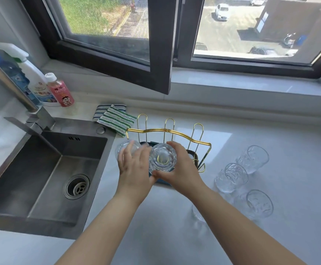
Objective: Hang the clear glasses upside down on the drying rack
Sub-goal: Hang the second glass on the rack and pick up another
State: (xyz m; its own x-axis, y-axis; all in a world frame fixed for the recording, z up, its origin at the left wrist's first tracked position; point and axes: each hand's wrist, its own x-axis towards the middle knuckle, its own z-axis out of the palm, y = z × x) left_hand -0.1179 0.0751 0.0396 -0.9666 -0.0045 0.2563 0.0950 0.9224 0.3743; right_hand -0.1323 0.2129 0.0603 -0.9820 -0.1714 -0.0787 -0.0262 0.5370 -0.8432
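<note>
**Two glasses at the rack, four left on the desk**

An inverted clear glass (162,157), base up, sits over a near prong of the gold drying rack (175,133), the gold loop showing through its base. The right hand (180,169) is curled around its right side, thumb at its lower edge, so it has hold of it. Just left of that hand, a second glass (122,149) is at the rack's near left end, and the left hand (133,169) lies over it with fingers spread; whether it grips the glass or only rests on it cannot be told.

Beyond both hands, three upright prongs at the back of the rack stand bare. To the right of the right hand, well apart, three glasses (251,158) stand on the white desk (270,236), with a fourth partly hidden by the right forearm.

By this showing the job is about a third done: two being seated, four to come.
</note>
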